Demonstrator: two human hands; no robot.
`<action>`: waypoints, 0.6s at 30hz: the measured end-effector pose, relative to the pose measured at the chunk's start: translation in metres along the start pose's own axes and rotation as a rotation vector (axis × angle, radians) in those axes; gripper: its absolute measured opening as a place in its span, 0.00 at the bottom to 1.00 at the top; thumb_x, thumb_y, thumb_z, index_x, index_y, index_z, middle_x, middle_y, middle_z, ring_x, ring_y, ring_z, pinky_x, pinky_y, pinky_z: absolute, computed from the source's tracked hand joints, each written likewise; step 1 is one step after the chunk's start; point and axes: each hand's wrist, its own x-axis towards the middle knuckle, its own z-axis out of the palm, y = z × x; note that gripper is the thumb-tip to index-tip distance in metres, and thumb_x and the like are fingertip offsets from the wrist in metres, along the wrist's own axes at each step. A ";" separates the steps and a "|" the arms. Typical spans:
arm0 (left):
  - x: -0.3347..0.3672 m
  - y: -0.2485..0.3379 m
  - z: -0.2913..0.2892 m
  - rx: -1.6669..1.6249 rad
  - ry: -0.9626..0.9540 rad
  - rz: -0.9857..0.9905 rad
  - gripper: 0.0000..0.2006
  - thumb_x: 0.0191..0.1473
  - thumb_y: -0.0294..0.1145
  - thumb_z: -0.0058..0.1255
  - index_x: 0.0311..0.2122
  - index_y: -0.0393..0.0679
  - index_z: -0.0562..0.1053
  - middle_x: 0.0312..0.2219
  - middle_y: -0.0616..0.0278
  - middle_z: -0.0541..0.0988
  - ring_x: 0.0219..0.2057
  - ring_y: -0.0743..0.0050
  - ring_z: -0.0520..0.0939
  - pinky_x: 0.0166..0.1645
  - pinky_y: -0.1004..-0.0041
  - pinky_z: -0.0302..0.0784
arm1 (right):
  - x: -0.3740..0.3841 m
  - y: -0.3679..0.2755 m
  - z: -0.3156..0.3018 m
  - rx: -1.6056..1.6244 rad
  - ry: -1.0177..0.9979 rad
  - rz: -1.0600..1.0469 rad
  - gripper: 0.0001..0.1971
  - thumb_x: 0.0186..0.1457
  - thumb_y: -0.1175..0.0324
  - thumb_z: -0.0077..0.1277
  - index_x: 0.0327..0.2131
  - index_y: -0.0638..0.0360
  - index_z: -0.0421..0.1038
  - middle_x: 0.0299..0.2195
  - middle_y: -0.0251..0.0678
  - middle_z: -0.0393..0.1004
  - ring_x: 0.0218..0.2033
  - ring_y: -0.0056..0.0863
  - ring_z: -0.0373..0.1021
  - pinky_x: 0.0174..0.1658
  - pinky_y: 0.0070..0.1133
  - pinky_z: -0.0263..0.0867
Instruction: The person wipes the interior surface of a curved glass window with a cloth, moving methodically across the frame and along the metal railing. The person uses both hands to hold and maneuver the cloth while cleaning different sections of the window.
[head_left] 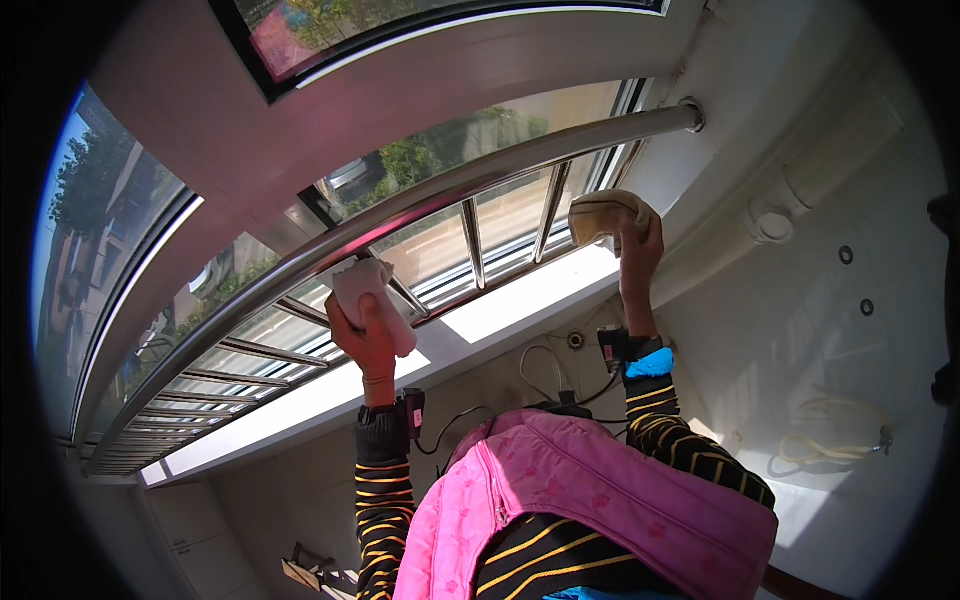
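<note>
My left hand (pixel 366 338) is raised beside the metal railing (pixel 474 240), its fingers wrapped round a white, roughly cylindrical object (pixel 366 285). Whether that is a bottle or a rolled cloth, I cannot tell. Farther right and higher up, my right hand (pixel 642 245) grips a folded beige cloth (pixel 598 215) with a dark stripe. The cloth is near the railing's right end, in front of the window; whether it touches anything is unclear. Both my sleeves are black with yellow stripes.
Behind the railing are window panes (pixel 440 150) in pale frames. A sunlit sill (pixel 520 305) runs below it. A white pipe (pixel 775 218) follows the right wall, where a pale yellow cord (pixel 830 450) hangs. Cables (pixel 540 365) lie near my body.
</note>
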 end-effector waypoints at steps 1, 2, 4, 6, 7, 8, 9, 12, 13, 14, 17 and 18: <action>-0.002 -0.002 0.003 -0.047 0.052 -0.070 0.21 0.59 0.45 0.54 0.48 0.37 0.70 0.39 0.58 0.76 0.40 0.69 0.75 0.47 0.69 0.70 | 0.014 -0.009 -0.007 -0.012 0.066 -0.054 0.22 0.56 0.61 0.55 0.50 0.66 0.69 0.44 0.42 0.74 0.44 0.30 0.70 0.50 0.27 0.66; -0.003 -0.003 0.006 -0.093 0.103 -0.142 0.21 0.61 0.47 0.51 0.48 0.37 0.69 0.40 0.60 0.76 0.41 0.72 0.74 0.48 0.70 0.69 | 0.026 -0.015 -0.010 -0.033 0.138 -0.111 0.22 0.56 0.61 0.55 0.50 0.66 0.68 0.45 0.42 0.74 0.45 0.32 0.69 0.50 0.28 0.65; -0.003 -0.001 0.011 -0.129 0.204 -0.259 0.22 0.64 0.48 0.46 0.49 0.36 0.69 0.42 0.59 0.75 0.43 0.70 0.75 0.52 0.69 0.68 | 0.044 -0.022 -0.006 -0.040 0.211 -0.144 0.23 0.57 0.60 0.54 0.51 0.66 0.67 0.47 0.43 0.73 0.46 0.32 0.69 0.51 0.29 0.65; -0.003 0.006 0.014 -0.220 0.296 -0.291 0.21 0.66 0.46 0.42 0.51 0.36 0.69 0.44 0.58 0.75 0.45 0.69 0.75 0.54 0.67 0.66 | 0.057 -0.025 0.001 -0.016 0.280 -0.174 0.24 0.57 0.60 0.54 0.52 0.65 0.67 0.47 0.43 0.72 0.47 0.32 0.69 0.52 0.29 0.65; -0.004 0.010 0.014 -0.215 0.337 -0.316 0.24 0.66 0.48 0.40 0.52 0.35 0.68 0.45 0.57 0.75 0.46 0.68 0.75 0.55 0.65 0.66 | 0.060 -0.026 0.005 0.037 0.313 -0.166 0.24 0.57 0.60 0.53 0.53 0.66 0.66 0.47 0.44 0.72 0.47 0.34 0.69 0.52 0.30 0.65; -0.004 0.014 0.014 -0.178 0.335 -0.319 0.24 0.66 0.49 0.40 0.52 0.35 0.68 0.45 0.57 0.75 0.46 0.68 0.75 0.55 0.66 0.66 | 0.063 -0.027 0.008 0.063 0.334 -0.137 0.25 0.58 0.59 0.53 0.53 0.66 0.66 0.47 0.43 0.72 0.47 0.33 0.69 0.52 0.30 0.65; -0.004 0.018 0.013 -0.160 0.333 -0.307 0.24 0.66 0.49 0.40 0.52 0.35 0.68 0.45 0.57 0.74 0.46 0.69 0.75 0.55 0.66 0.65 | 0.064 -0.027 0.012 0.087 0.356 -0.113 0.26 0.58 0.57 0.53 0.53 0.67 0.65 0.46 0.43 0.72 0.46 0.32 0.69 0.52 0.29 0.65; -0.003 0.022 0.008 -0.125 0.310 -0.240 0.24 0.66 0.51 0.39 0.50 0.36 0.67 0.43 0.58 0.74 0.43 0.70 0.74 0.53 0.67 0.66 | 0.068 -0.022 0.025 0.195 0.380 0.013 0.28 0.59 0.56 0.53 0.54 0.68 0.63 0.47 0.44 0.71 0.48 0.32 0.69 0.53 0.29 0.65; -0.003 0.021 0.009 -0.122 0.323 -0.247 0.24 0.66 0.51 0.40 0.50 0.36 0.67 0.42 0.58 0.74 0.43 0.70 0.73 0.53 0.68 0.66 | 0.069 -0.018 0.028 0.237 0.377 0.043 0.28 0.59 0.56 0.52 0.54 0.68 0.63 0.47 0.45 0.71 0.49 0.32 0.69 0.53 0.30 0.65; -0.003 0.018 0.009 -0.148 0.326 -0.222 0.23 0.66 0.51 0.41 0.49 0.37 0.67 0.41 0.59 0.73 0.42 0.69 0.73 0.52 0.68 0.66 | 0.068 -0.012 0.033 0.180 0.363 -0.001 0.28 0.59 0.56 0.52 0.54 0.68 0.63 0.48 0.45 0.70 0.50 0.33 0.68 0.53 0.30 0.65; -0.003 0.004 0.024 -0.080 0.251 -0.308 0.25 0.66 0.51 0.41 0.52 0.37 0.65 0.42 0.59 0.72 0.42 0.72 0.71 0.51 0.70 0.67 | 0.071 0.015 0.054 0.155 0.245 -0.134 0.28 0.58 0.58 0.52 0.55 0.68 0.62 0.52 0.47 0.67 0.52 0.36 0.67 0.54 0.31 0.65; -0.002 -0.002 0.032 -0.127 0.207 -0.337 0.25 0.66 0.51 0.40 0.53 0.37 0.64 0.43 0.59 0.71 0.42 0.72 0.71 0.50 0.70 0.67 | 0.073 0.026 0.058 0.117 0.261 -0.137 0.28 0.58 0.60 0.52 0.56 0.67 0.61 0.54 0.47 0.66 0.53 0.37 0.66 0.56 0.32 0.64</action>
